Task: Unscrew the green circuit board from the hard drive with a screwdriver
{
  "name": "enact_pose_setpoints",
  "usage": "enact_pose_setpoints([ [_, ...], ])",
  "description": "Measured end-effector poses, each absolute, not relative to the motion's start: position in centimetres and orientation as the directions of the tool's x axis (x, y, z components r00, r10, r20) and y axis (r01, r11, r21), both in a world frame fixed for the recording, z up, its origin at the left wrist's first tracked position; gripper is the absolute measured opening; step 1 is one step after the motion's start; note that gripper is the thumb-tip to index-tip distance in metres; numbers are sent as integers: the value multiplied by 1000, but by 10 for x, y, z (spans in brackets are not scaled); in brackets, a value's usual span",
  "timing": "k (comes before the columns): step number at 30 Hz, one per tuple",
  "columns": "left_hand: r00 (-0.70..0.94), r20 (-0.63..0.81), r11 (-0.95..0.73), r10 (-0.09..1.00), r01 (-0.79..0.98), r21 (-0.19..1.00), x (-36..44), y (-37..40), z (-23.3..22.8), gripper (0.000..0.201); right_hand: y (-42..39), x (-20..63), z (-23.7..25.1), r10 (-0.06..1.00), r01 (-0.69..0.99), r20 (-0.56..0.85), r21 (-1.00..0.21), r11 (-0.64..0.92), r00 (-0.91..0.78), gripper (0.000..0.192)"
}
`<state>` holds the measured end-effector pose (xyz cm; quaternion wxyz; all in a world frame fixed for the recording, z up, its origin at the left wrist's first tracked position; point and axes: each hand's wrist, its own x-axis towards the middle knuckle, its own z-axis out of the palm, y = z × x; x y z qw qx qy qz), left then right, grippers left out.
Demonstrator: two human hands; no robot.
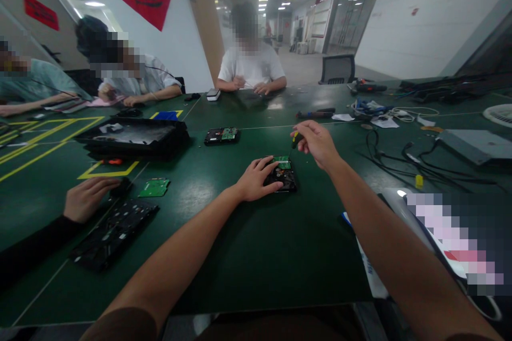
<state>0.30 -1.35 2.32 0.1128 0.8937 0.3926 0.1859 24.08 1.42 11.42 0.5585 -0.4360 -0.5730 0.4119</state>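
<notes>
A hard drive [287, 177] with a green circuit board on its upper face lies on the dark green table in front of me. My left hand [255, 179] grips it from the left, fingers across its far part and thumb along its near part. Above its far right corner, my right hand [318, 145] is closed round the yellow-and-black handle of a screwdriver [296, 139]. The thin shaft points down at the drive's edge; whether its tip sits in a screw is too small to tell.
Another hard drive [222, 135] lies farther back, left of a black tray [132, 136]. A co-worker's hand [86, 200] is at left beside a loose green circuit board [154, 187] and a black panel [116, 234]. Black cables [394, 162] and a grey metal box [476, 146] occupy the right.
</notes>
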Motion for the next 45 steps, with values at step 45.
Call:
enact_pose_setpoints([
  [45,623,252,-670,741,652,356,3,-13,23,81,13,242,120,944,146,317,-942,302,94,18],
])
